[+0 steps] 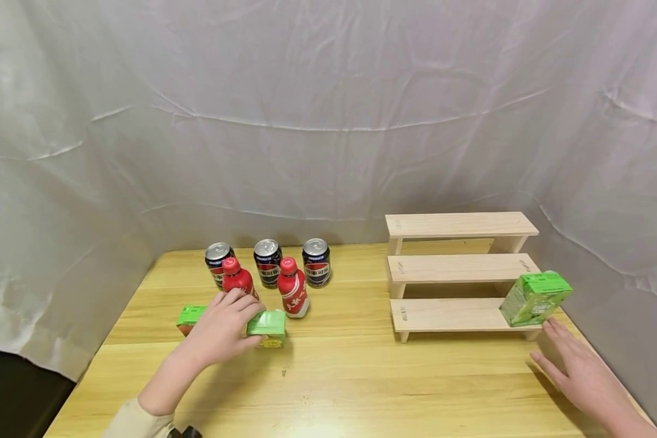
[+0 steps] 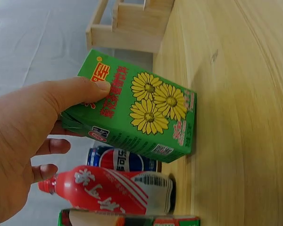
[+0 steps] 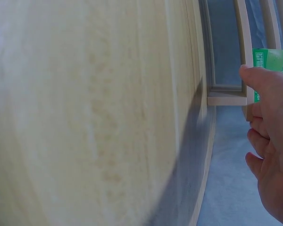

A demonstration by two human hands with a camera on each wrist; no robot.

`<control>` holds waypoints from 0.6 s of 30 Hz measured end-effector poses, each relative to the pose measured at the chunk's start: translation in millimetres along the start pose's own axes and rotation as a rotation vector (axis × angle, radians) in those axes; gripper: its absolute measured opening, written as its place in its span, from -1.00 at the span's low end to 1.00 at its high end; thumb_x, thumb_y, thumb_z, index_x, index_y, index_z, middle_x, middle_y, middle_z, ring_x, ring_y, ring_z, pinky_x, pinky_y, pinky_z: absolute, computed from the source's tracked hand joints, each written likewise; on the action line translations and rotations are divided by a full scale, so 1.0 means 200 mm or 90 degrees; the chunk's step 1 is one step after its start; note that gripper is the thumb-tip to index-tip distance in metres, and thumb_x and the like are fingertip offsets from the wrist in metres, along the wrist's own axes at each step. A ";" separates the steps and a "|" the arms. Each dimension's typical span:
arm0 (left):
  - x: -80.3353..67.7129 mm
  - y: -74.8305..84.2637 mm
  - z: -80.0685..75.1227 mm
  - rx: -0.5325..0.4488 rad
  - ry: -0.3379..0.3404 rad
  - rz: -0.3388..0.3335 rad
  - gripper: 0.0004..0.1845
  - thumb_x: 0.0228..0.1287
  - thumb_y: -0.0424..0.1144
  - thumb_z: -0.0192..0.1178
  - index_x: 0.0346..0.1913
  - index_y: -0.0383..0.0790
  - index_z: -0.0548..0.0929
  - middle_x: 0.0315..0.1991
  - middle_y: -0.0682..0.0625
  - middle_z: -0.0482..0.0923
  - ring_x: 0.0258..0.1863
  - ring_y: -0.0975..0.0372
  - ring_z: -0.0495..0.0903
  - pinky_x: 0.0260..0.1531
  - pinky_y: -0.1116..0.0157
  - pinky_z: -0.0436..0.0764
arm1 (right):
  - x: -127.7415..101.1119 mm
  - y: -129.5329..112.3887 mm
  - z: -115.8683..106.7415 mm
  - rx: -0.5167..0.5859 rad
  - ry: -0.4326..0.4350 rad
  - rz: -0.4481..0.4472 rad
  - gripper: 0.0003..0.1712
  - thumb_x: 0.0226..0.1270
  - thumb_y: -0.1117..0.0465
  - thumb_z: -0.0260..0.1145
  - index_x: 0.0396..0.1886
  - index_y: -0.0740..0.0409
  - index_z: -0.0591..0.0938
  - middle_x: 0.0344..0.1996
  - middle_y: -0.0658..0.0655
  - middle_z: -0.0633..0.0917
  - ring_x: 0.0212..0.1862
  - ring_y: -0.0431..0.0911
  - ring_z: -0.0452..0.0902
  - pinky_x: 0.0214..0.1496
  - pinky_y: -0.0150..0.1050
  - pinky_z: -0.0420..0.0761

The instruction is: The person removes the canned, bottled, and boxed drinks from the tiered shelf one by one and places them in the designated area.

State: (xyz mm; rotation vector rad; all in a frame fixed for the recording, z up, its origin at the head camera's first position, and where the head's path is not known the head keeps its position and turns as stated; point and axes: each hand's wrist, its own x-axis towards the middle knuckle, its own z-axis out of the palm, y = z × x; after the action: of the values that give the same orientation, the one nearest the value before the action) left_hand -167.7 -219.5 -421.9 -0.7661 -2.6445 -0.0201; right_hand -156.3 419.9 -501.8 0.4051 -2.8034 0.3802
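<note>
My left hand [image 1: 226, 322] pinches a green drink carton [image 2: 153, 106] with yellow flowers on it, thumb on the printed face. The carton is slightly tilted over the table; whether its base touches the wood cannot be told. Beside that hand stands another green-topped carton [image 1: 191, 317], partly covered by the hand. Two red bottles [image 1: 294, 289] are just behind. At the right, my right hand [image 1: 579, 368] has its fingers extended by the lowest shelf's right end. A lighter green carton [image 1: 535, 299] stands there, close to the fingertips; in the right wrist view the hand partly hides it.
A three-step wooden shelf [image 1: 462, 267] stands on the right part of the wooden table [image 1: 339, 377]. Dark blue cola cans [image 1: 317, 263] line the back left, behind the bottles. A pale grey curtain [image 1: 328, 121] closes off the back and sides.
</note>
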 end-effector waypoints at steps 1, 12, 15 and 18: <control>0.00 -0.01 0.00 -0.003 -0.002 -0.003 -0.47 -0.11 0.12 0.45 -0.06 -0.07 0.68 -0.12 0.12 0.63 -0.06 0.18 0.43 -0.07 0.13 0.41 | 0.00 0.00 0.00 0.000 0.001 0.000 -0.14 0.40 0.06 0.24 0.45 0.48 0.12 0.45 0.50 0.11 0.56 0.21 -0.20 0.44 -0.52 -0.58; -0.03 -0.06 0.02 -0.027 -0.016 -0.034 -0.43 -0.07 0.11 0.46 0.01 -0.12 0.68 -0.05 0.07 0.65 0.01 0.14 0.46 -0.01 0.08 0.42 | 0.00 0.01 -0.01 -0.006 0.003 -0.002 -0.15 0.40 0.06 0.24 0.45 0.48 0.13 0.45 0.50 0.11 0.59 0.07 -0.31 0.44 -0.52 -0.57; -0.03 -0.07 0.02 -0.029 -0.017 -0.034 -0.43 -0.06 0.12 0.46 0.01 -0.10 0.69 -0.05 0.08 0.65 0.00 0.15 0.46 -0.02 0.08 0.43 | 0.00 0.01 0.00 -0.003 0.004 -0.002 -0.15 0.40 0.06 0.24 0.44 0.49 0.13 0.45 0.51 0.12 0.58 0.13 -0.25 0.44 -0.51 -0.57; -0.03 -0.07 0.01 -0.027 -0.025 -0.034 -0.42 -0.05 0.13 0.46 0.02 -0.10 0.69 -0.05 0.08 0.65 -0.03 0.16 0.45 -0.03 0.08 0.43 | 0.00 0.00 0.00 0.000 0.003 -0.002 -0.15 0.40 0.05 0.24 0.44 0.49 0.14 0.44 0.52 0.13 0.58 0.13 -0.26 0.44 -0.51 -0.57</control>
State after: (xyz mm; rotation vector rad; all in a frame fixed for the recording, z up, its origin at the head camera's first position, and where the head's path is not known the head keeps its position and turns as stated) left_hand -171.6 -234.2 -424.5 -0.7158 -2.7098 -0.0762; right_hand -156.0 420.5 -502.7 0.4073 -2.7980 0.3801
